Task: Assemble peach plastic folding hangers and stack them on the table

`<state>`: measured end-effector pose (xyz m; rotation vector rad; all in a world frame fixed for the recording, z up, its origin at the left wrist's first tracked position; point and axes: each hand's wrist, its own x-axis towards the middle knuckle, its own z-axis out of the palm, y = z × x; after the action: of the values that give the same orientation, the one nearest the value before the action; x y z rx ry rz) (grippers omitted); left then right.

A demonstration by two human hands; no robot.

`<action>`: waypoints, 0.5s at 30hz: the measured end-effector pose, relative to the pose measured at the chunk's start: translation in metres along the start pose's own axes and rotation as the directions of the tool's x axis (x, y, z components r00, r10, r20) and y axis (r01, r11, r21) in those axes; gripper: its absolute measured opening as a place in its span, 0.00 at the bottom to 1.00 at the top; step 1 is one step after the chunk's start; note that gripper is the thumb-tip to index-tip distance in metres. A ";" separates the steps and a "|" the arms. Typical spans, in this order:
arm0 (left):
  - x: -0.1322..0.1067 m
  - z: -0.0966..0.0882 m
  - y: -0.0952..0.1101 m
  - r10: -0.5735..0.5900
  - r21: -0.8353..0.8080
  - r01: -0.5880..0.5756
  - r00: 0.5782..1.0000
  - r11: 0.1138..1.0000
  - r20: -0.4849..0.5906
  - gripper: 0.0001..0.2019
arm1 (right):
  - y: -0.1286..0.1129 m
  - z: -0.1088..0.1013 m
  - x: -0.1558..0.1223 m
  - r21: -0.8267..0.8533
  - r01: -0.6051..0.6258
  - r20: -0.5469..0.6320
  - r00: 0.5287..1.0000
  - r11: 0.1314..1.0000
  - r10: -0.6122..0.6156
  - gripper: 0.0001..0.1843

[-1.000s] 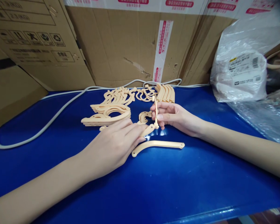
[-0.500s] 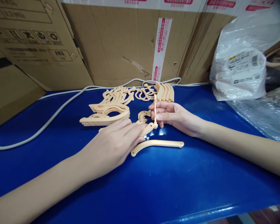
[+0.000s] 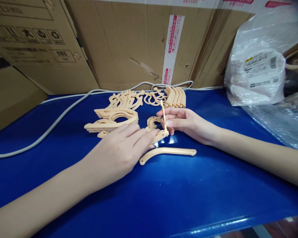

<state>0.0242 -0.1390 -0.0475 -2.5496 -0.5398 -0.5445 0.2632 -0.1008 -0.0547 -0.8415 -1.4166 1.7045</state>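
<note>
My left hand is closed on a flat beige plastic piece, most of it hidden under the fingers. Between thumb and fingers, my right hand pinches a thin beige rod-like piece that stands nearly upright, leaning a little left at the top. The rod's lower end meets the tip of the flat piece; whether they are joined I cannot tell. Just in front lies a curved beige arm piece with a hole at its left end. Behind the hands rests a small beige hook.
Stacked beige hanger-like pieces lie left of the hands. Farther back are loose hooks, a pile of curved parts and a row of arm pieces. A white cable runs before cardboard boxes; a plastic-wrapped bundle stands right.
The rod in my right hand has tilted, its top shifting left. Its lower end now overlaps the tip of the flat piece, and my left fingers have moved slightly right.
</note>
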 end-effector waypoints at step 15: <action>0.002 0.001 0.003 -0.011 0.049 0.011 1.000 0.999 0.008 0.16 | 0.003 0.001 -0.001 -0.009 0.022 -0.058 0.998 1.000 -0.023 0.17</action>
<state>0.0275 -0.1406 -0.0481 -2.5052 -0.5631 -0.5190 0.2626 -0.1020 -0.0574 -0.8694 -1.3902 1.6454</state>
